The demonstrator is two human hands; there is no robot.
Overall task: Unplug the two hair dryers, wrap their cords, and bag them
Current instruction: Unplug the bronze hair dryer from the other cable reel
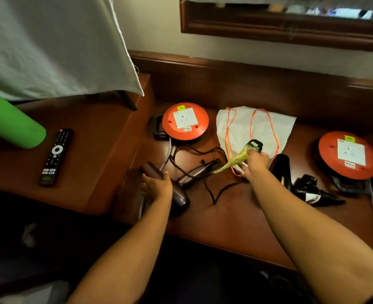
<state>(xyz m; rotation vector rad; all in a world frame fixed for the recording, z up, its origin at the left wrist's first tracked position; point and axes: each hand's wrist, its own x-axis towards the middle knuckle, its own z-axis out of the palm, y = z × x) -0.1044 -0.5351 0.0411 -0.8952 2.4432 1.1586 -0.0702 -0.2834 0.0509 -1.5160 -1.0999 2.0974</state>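
A: Nearest us, what's the left hand (157,185) doing?
B: Its grip is curled round the brown hair dryer (176,194) at the worktop's (236,216) front left.
A: And the right hand (255,163)?
B: Its grip pinches the black plug (255,145), where yellow-green wrap covers the cord (214,194).
A: The other dryer?
B: The black hair dryer (282,170) lies just right of that hand; the white drawstring bag (258,126) lies flat behind, between two orange socket reels (185,121).

Warm, dim indoor light falls from above, leaving the lower left corner nearly black. The wooden desk (236,216) shows soft sheen. Wide-angle distortion bends the edges; slight blur softens everything.
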